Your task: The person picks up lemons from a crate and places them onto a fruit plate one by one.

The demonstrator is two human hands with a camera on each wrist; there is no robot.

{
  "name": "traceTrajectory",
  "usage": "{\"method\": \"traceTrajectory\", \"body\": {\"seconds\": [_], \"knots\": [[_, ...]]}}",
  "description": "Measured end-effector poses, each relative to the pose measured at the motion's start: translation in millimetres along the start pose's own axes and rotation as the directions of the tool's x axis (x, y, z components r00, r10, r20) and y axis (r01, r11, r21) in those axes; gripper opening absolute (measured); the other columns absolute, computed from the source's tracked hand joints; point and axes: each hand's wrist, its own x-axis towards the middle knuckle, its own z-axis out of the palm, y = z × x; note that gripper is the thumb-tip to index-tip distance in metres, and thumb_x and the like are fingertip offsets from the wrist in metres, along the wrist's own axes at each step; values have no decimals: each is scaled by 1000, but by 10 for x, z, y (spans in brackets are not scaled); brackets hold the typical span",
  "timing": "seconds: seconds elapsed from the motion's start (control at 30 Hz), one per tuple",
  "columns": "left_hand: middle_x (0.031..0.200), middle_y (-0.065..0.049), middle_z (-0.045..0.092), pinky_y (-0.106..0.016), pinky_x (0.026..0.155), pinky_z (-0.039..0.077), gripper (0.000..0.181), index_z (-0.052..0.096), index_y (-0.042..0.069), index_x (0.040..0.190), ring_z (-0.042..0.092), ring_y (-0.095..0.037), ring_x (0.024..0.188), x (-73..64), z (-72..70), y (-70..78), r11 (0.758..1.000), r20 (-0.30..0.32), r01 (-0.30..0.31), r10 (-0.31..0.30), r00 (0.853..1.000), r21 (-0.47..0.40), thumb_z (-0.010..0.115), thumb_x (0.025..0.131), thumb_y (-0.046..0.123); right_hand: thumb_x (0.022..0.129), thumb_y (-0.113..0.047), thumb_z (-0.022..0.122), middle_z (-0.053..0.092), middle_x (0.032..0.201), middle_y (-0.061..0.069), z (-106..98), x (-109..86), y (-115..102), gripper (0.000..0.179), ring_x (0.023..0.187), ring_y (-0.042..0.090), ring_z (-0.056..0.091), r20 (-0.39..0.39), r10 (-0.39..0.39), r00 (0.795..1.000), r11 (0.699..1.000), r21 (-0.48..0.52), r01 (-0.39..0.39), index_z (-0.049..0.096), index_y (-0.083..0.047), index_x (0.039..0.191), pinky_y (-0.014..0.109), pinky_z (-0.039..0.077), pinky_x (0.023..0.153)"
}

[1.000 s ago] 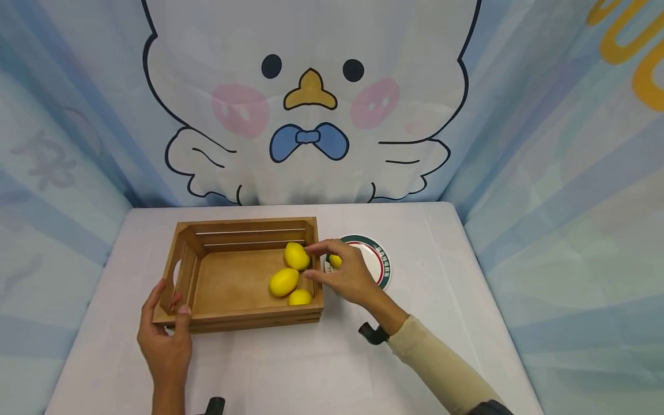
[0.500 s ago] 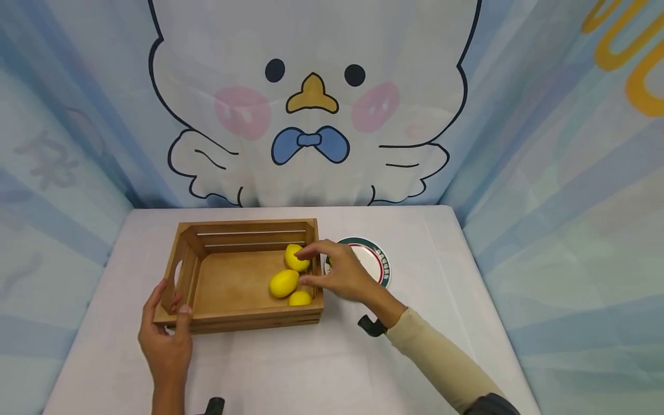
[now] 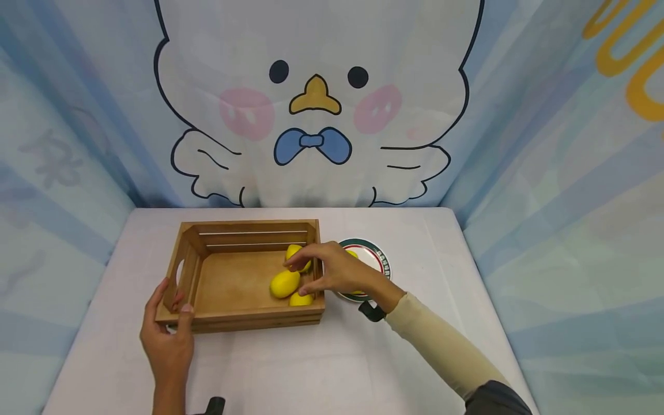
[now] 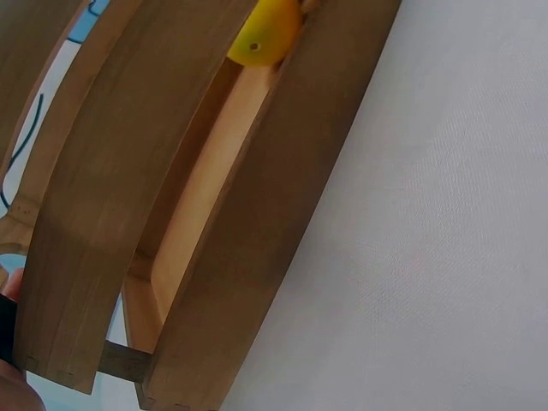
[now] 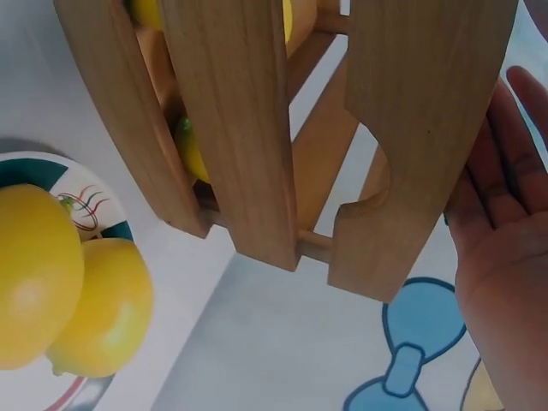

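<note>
My left hand (image 3: 168,337) grips the left end of a slatted wooden crate (image 3: 249,320), thumb at the front corner, some fingers partly hidden behind the end board. Three lemons lie inside at the right end: one at the back (image 3: 294,250), one in the middle (image 3: 285,284) and one at the front (image 3: 301,299). Over the crate's right wall reaches my right hand (image 3: 342,271), thumb and fingers spread apart with nothing between them. It partly covers the back lemon. In the right wrist view its fingers (image 5: 505,163) show beside the crate's end board.
Right of the crate, partly under my right forearm, is a plate (image 3: 385,262) with a green-and-red rim. Two lemons rest on it, a nearer one (image 5: 34,274) overlapping another (image 5: 107,304). A white cloth (image 3: 290,374) covers the table, with printed curtains behind and at both sides.
My right hand has moved left, from beside the crate's right wall to over the lemons inside. More of the plate's lemons shows behind it. My left hand keeps its grip on the crate.
</note>
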Motion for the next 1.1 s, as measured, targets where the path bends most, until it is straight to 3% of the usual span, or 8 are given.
{"method": "traceTrajectory", "body": {"seconds": [0.27, 0.53, 0.73, 1.1], "knots": [[155, -9, 58, -10, 104, 43, 71, 56, 20, 155, 64, -7, 123, 9, 4, -35, 1000, 0, -16, 16, 1000, -16, 64, 92, -12, 84, -17, 91, 77, 125, -5, -34, 66, -15, 54, 116, 13, 70, 81, 16, 997, 999, 34, -19, 71, -19, 134, 26, 54, 106], [156, -10, 57, -10, 106, 43, 70, 56, 19, 155, 64, -6, 122, 10, 6, -41, 1000, 0, -27, 27, 1000, -14, 64, 92, -11, 86, -25, 90, 76, 128, 5, -55, 95, -1, 56, 115, 7, 68, 122, 5, 992, 1000, 7, -5, 70, -18, 137, 25, 54, 105], [155, -11, 58, -10, 106, 43, 70, 55, 19, 155, 63, -6, 123, 8, 4, -39, 1000, 1, -24, 24, 1000, -11, 64, 93, -10, 85, -22, 90, 76, 128, 7, -45, 108, 0, 57, 115, 9, 69, 115, 14, 993, 1000, -13, -12, 69, -15, 138, 25, 55, 105], [153, -12, 59, -11, 105, 44, 68, 56, 16, 154, 65, -7, 122, 24, 6, -91, 998, -10, -50, 50, 999, -30, 65, 93, -10, 87, -21, 89, 77, 127, 4, 1, 98, 0, 55, 118, 23, 70, 69, 41, 997, 999, 5, -41, 70, -20, 138, 26, 54, 105]]}}
